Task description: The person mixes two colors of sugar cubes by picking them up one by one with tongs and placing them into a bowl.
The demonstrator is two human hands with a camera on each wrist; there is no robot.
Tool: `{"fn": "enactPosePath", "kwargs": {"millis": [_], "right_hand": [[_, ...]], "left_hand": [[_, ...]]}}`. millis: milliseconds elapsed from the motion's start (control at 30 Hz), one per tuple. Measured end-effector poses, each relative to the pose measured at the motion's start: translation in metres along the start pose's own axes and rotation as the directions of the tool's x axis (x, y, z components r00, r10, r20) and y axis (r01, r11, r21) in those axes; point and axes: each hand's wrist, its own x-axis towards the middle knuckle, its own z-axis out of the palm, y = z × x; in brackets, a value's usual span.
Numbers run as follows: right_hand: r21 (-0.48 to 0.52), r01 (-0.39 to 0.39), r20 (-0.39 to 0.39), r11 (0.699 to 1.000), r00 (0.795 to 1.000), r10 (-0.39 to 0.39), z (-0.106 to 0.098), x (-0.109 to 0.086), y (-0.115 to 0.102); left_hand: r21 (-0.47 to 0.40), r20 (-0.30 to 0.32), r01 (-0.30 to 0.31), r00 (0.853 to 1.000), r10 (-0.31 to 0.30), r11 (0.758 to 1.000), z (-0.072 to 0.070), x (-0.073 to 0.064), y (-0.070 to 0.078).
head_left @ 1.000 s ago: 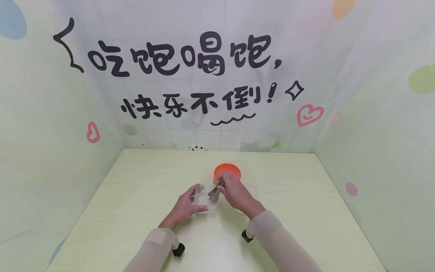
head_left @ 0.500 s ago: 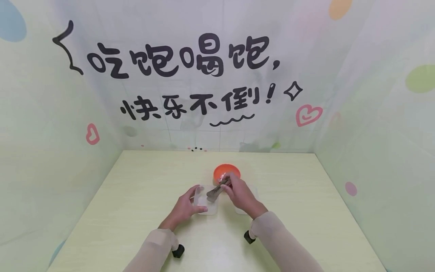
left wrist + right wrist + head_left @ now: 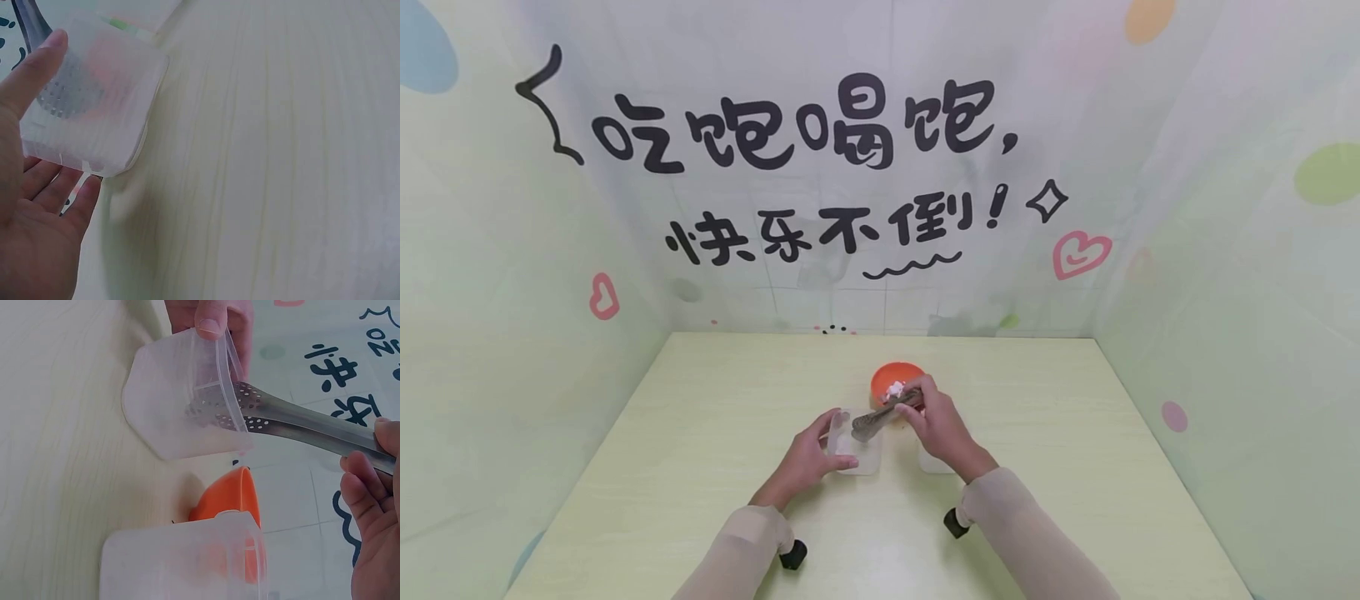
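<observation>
My left hand (image 3: 805,458) grips a translucent plastic container (image 3: 867,463), its thumb along the near side and the fingers round the far left. In my right hand (image 3: 945,427) is a pair of metal tongs (image 3: 886,412), pinched between thumb and fingers. The right wrist view shows the perforated tips of the tongs (image 3: 300,419) inside the mouth of the container (image 3: 162,400). Through the container wall (image 3: 119,81), the left wrist view shows one perforated tip. Behind the hands stands an orange bowl (image 3: 886,374) with whitish-pink pieces (image 3: 895,389) in it.
A second translucent container (image 3: 931,462) stands to the right, partly hidden under my right hand; it shows large in the right wrist view. The pale wooden table (image 3: 737,375) meets a printed back curtain (image 3: 880,300), with curtains at both sides.
My right hand has shifted right and slightly toward me, and the tongs now slant flatter with their tips further left over the container. The whitish-pink pieces in the bowl have come into view.
</observation>
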Motion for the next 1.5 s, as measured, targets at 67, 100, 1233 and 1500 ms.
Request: {"fn": "enactPosePath", "kwargs": {"millis": [67,100,1233,1500], "right_hand": [[0.019,0.019,-0.022,1.0,1.0,-0.019,-0.002,0.0,0.001],[0.028,0.029,-0.034,0.999,0.999,-0.028,-0.003,0.0,0.001],[0.137,-0.054,-0.359,0.989,0.928,0.1,-0.024,0.005,0.013],[0.126,-0.045,-0.397,0.991,0.913,0.092,-0.023,0.002,0.027]], "left_hand": [[-0.004,0.0,-0.001,1.0,0.001,1.0,0.0,0.0,0.0],[-0.005,0.0,-0.003,1.0,0.003,1.0,0.0,0.0,0.0],[-0.002,-0.015,0.013,1.0,-0.013,1.0,0.0,0.001,-0.001],[-0.007,-0.015,0.016,1.0,-0.016,1.0,0.001,0.001,-0.001]]}}
